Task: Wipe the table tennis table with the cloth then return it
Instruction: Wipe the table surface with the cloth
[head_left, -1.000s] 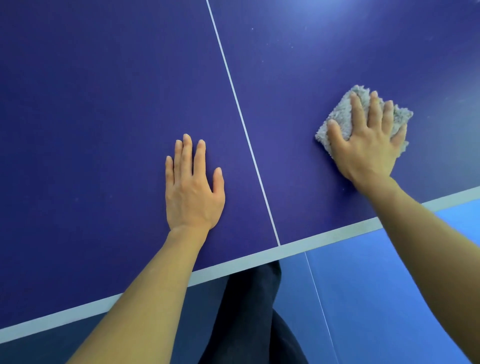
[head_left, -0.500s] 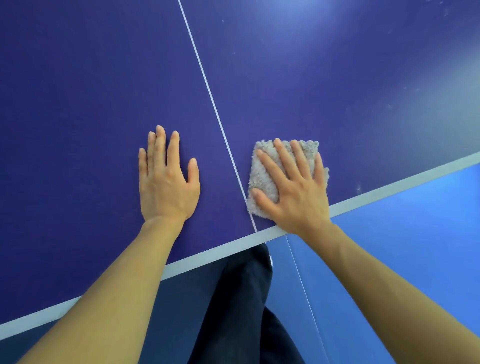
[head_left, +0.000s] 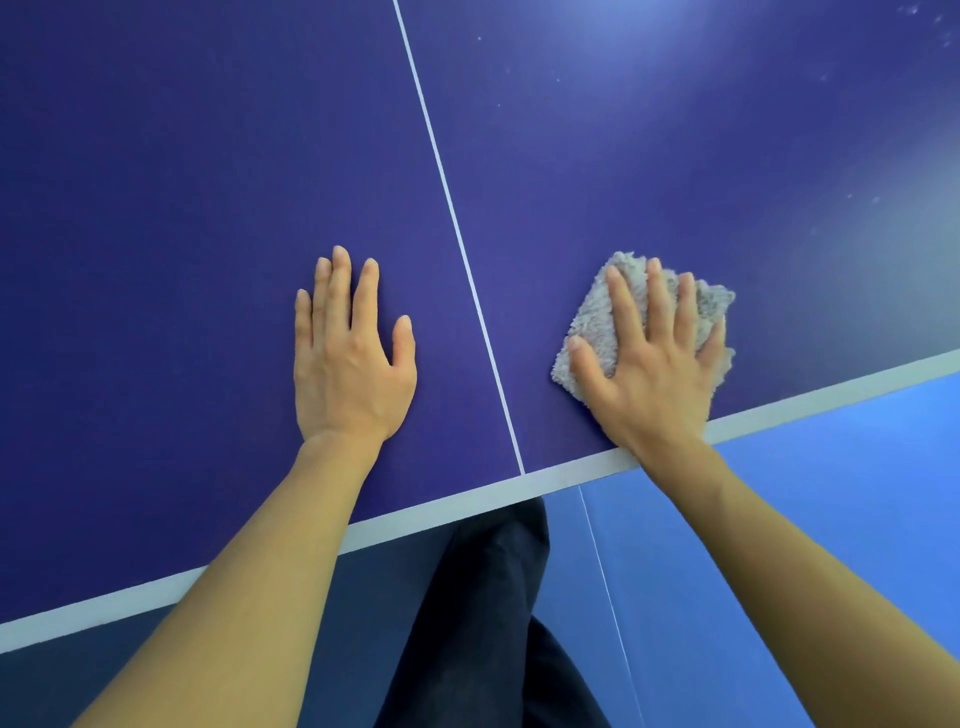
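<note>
The dark blue table tennis table (head_left: 182, 182) fills most of the view, with a white centre line and a white band along its near edge. A folded grey fluffy cloth (head_left: 592, 332) lies on the table right of the centre line, close to the near edge. My right hand (head_left: 652, 364) presses flat on the cloth with spread, straight fingers. My left hand (head_left: 350, 358) rests flat on the bare table left of the centre line, fingers straight and together.
Small white specks dot the table surface at the far right (head_left: 878, 200). Below the table edge is a blue floor (head_left: 831, 519) with a thin white line, and my dark trouser leg (head_left: 483, 623) stands against the edge.
My right hand slid the cloth left to the centre line, then back right a short way along the near edge. My left hand stayed flat on the table.
</note>
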